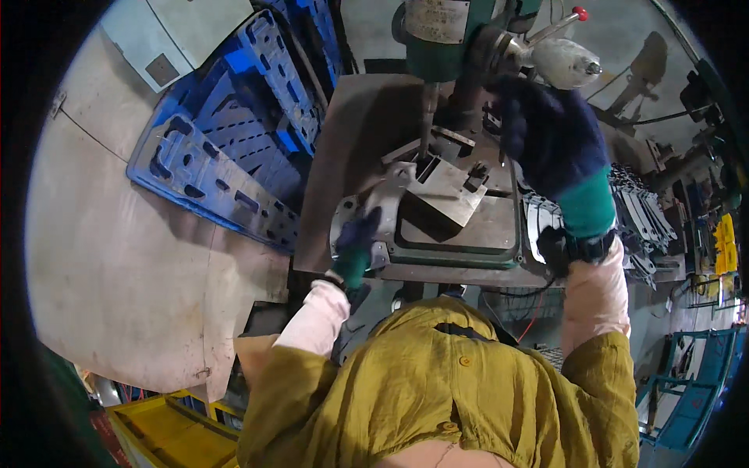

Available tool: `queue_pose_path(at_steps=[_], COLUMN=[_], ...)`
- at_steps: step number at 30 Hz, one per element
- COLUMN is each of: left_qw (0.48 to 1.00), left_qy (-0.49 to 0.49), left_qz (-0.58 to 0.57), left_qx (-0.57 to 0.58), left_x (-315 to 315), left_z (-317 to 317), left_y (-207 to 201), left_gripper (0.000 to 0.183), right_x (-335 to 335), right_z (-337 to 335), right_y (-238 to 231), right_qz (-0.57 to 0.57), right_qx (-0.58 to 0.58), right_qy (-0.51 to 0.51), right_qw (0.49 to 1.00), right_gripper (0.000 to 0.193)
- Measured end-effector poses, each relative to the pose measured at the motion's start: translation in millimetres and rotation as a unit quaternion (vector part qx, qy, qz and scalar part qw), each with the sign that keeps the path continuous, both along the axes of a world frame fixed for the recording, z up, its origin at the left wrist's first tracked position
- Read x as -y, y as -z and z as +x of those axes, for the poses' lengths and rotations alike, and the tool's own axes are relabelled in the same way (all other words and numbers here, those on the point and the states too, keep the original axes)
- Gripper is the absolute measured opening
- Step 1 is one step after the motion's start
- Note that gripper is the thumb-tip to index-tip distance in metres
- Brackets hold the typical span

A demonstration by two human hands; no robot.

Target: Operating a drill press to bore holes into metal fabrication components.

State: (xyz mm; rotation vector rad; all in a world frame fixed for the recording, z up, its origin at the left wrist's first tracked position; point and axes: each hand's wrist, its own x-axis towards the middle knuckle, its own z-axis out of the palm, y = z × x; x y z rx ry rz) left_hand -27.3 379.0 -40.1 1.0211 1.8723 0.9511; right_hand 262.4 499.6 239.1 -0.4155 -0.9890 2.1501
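My left hand (359,236), in a dark blue glove with a green cuff, grips a silver metal bracket (394,187) at the left side of the machine table. The bracket's far end reaches a block-like steel fixture (449,191), under the spindle (428,117) of a green drill press (433,54). Another flat metal piece (343,214) lies beside that hand. My right hand (552,136), gloved alike, is raised beside the press's hub (495,51), its fingers curled and dark; what they hold is hidden. A plastic-wrapped part (566,64) and a red-knobbed lever (555,26) stick out beyond it.
Several metal plates (644,210) lie in stacks at the right of the bench (343,117). Blue plastic pallets or crates (214,179) stand to the left, near a grey cabinet (187,31). A yellow bin (175,433) sits lower left; a blue rack (690,390) stands lower right.
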Motion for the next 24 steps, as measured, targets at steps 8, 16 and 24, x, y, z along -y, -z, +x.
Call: queue_pose_path(at_steps=[8,16,24], left_qw=[0.963,0.967,0.931], left_qy=[-0.129,-0.167,-0.082], left_qz=[-0.039,-0.136,-0.05], left_qx=[-0.234,-0.134,-0.353], left_x=[53.9,41.3,53.4], left_z=[-122.0,-88.2,-98.9], left_y=[108.0,125.3,176.9], left_gripper=[0.06,0.061,0.068], right_x=[18.8,33.0,75.4], right_z=[51.8,109.9,229.0], right_y=[110.4,140.9,246.5], right_qz=[-0.129,-0.128,-0.171], right_qx=[0.016,0.051,-0.021], right_qy=[0.118,0.227,0.275], right_qw=[0.984,0.964,0.946], right_gripper=[0.054,0.048,0.047])
